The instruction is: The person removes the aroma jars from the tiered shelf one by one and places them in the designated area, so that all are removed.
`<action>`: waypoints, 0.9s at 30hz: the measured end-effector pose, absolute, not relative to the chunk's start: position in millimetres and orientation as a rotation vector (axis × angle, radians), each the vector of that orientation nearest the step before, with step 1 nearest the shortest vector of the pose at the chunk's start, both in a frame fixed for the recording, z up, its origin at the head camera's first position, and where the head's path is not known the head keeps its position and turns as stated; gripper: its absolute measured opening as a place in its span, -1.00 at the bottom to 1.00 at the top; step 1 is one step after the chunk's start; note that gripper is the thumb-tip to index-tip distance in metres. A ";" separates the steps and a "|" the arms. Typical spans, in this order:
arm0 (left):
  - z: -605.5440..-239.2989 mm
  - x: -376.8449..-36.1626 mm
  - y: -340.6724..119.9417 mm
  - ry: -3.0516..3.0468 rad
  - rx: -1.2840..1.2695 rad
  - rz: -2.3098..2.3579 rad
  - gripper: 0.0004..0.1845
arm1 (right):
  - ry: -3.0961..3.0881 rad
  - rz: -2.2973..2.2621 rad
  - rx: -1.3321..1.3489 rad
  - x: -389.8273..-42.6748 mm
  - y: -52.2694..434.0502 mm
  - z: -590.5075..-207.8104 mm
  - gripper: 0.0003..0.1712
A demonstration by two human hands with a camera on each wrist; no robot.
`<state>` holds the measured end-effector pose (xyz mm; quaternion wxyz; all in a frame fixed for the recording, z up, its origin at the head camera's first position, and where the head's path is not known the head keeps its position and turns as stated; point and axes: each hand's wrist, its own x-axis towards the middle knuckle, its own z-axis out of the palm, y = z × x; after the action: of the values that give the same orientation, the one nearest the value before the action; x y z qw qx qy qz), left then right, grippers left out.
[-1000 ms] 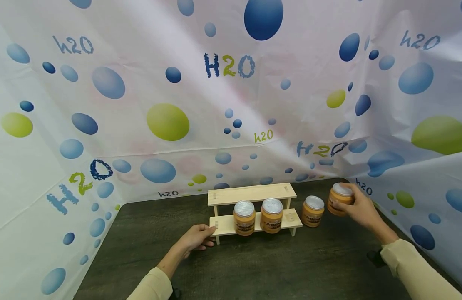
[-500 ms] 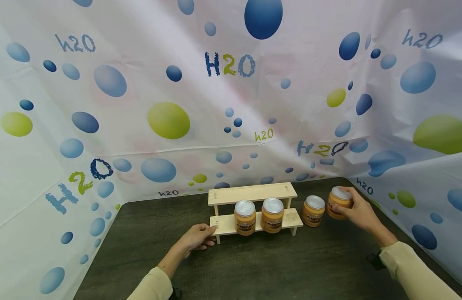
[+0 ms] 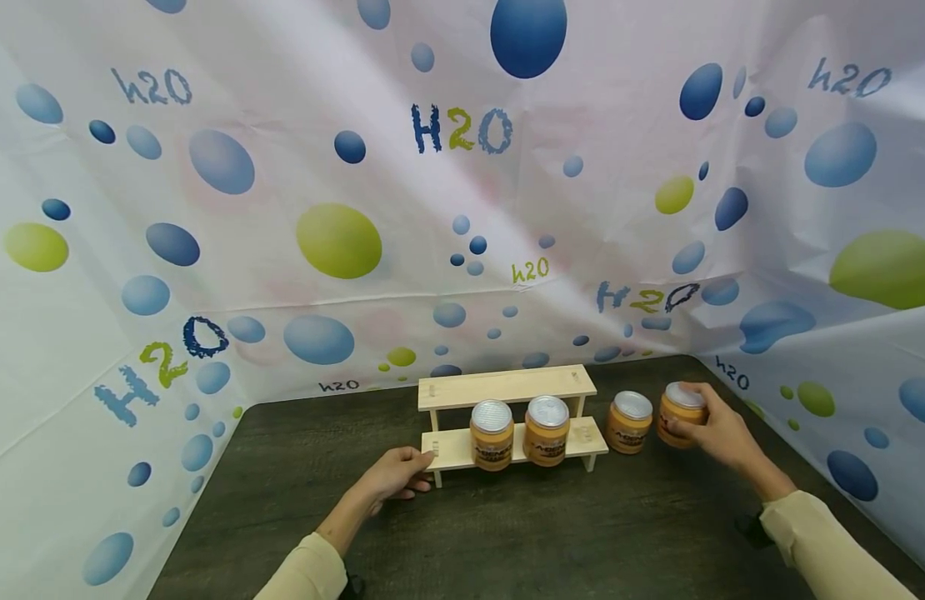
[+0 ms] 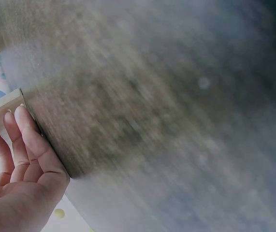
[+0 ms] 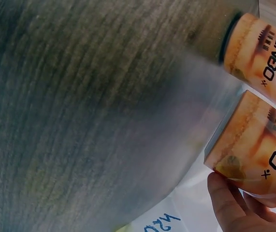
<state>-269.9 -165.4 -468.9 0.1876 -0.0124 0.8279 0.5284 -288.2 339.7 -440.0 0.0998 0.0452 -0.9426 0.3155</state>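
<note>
My right hand (image 3: 725, 429) grips an orange jar (image 3: 672, 423) with a silver lid, thumb on the near side and fingers behind. The jar is upright, close to the dark tabletop. Just left of it a matching jar (image 3: 629, 425) stands on the table beside the rack. A two-step wooden rack (image 3: 507, 385) carries two more such jars, a left one (image 3: 492, 442) and a right one (image 3: 547, 435), on its lower step. At that step's left end my left hand (image 3: 391, 479) holds the board, thumb on top and fingers below. Both right-hand jars show printed labels (image 5: 273, 159) in the right wrist view.
The dark wood-grain table (image 3: 507, 542) is backed by a white curtain (image 3: 402, 192) with blue and green drops and H2O lettering. The curtain's right side (image 3: 845, 350) runs close past the gripped jar. The rack's upper step holds nothing.
My right hand has lowered its jar toward the tabletop, beside the other standing jar. My left hand keeps its place on the rack's end.
</note>
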 end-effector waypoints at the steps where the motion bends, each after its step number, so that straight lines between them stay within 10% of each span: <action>1: -468.9 -269.9 -165.3 2.330 -0.036 1.487 -0.52 | -2.789 0.936 0.130 -288.6 340.0 -441.0 -0.14; 27: -470.1 -271.3 -165.7 2.326 -0.037 1.487 -0.53 | -2.822 0.977 0.125 -289.2 339.8 -453.5 -0.15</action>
<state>-271.3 -165.7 -470.1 0.1894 -0.0131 0.8273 0.5288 -289.2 339.8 -453.5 0.0765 0.0416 -0.9414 0.3259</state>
